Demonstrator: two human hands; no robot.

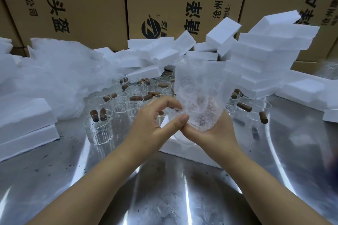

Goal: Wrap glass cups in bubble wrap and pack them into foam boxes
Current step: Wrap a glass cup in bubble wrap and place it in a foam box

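A sheet of bubble wrap stands upright in the middle of the view, rolled round something clear that I cannot make out. My right hand cups its lower end from below, fingers curled round it. My left hand touches the wrap's left side, thumb and index finger on the film. Under my hands lies a white foam box. Behind stand several glass cups with brown wooden handles, crowded on the metal table.
A loose heap of bubble wrap fills the left. Foam boxes are stacked at left, right and far right. Cardboard cartons form a wall at the back.
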